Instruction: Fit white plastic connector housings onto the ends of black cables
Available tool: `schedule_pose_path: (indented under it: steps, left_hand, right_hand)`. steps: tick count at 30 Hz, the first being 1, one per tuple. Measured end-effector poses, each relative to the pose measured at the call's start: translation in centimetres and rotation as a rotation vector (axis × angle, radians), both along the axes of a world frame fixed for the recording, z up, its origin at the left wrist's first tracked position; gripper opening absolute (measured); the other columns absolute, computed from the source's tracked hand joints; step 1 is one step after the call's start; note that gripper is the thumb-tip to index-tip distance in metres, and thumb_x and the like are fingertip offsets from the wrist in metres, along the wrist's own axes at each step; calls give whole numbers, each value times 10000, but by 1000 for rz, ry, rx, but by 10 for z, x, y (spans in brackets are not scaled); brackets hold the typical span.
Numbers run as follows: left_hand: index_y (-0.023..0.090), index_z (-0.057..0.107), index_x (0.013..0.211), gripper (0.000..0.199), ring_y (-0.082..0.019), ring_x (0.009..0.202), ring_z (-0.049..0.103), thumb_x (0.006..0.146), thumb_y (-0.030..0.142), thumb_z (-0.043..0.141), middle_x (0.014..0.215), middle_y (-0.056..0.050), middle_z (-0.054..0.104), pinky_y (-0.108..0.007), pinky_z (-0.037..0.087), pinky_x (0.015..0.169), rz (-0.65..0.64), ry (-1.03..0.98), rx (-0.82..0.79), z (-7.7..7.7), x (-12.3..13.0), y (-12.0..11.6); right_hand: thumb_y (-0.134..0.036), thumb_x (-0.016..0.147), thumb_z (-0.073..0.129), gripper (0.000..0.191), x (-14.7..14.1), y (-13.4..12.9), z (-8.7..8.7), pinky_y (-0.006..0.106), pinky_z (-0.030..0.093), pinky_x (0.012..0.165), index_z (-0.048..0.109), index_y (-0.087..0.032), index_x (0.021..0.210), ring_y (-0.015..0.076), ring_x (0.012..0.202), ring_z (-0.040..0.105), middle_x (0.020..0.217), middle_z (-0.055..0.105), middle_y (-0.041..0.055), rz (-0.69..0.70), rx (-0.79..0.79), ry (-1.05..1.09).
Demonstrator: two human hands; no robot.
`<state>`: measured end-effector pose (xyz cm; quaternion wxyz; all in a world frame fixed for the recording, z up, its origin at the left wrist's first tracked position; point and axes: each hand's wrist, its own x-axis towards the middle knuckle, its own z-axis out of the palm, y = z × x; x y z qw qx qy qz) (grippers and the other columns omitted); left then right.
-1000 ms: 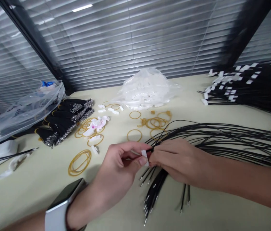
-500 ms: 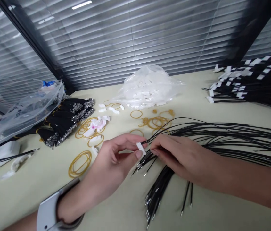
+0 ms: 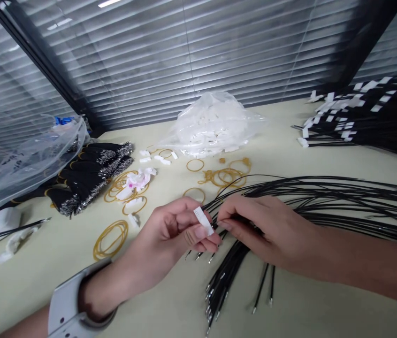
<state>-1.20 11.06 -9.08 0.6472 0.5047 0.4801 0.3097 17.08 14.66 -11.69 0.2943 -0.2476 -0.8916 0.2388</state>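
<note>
Between the thumb and fingers of my left hand is a small white connector housing, its flat marked face turned upward. My right hand is closed in a pinch right beside the housing. A thin black wire appears to be in that pinch, its tip close to the housing's lower end; whether it is inserted cannot be made out. Beneath and behind both hands lies a loose bundle of black wires. Metal-tipped wire ends fan out below my hands.
A clear bag of white housings stands by the blinds. Yellow rubber bands and loose white pieces lie left of centre. Bundled black wires with silver tips are at left, under a plastic bag. White-ended wires are stacked at right.
The white housing has turned so that more of its flat face shows. My left fingers have curled further beneath it. My right hand stays pinched beside it, and the view has shifted slightly.
</note>
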Motion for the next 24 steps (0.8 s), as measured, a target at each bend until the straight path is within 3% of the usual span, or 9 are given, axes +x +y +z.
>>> schedule_pose_path:
  steps: [14, 24]
  left_hand:
    - [114, 542, 747, 70, -18, 659, 618, 787, 171, 533, 731, 14, 637, -79, 499, 626, -65, -111, -26, -4, -1, -1]
    - [129, 554, 774, 56, -21, 684, 615, 785, 182, 538, 749, 14, 638, -92, 492, 650, -62, -40, -32, 0, -2, -3]
  right_hand:
    - [-199, 893, 329, 120, 2, -2, -2, 163, 306, 565, 437, -177, 844, 20, 608, 429, 746, 530, -59, 117, -151, -51]
    - [-98, 842, 389, 117, 7, -2, 1, 141, 265, 491, 468, -145, 769, 16, 508, 346, 596, 457, -55, 87, -11, 19]
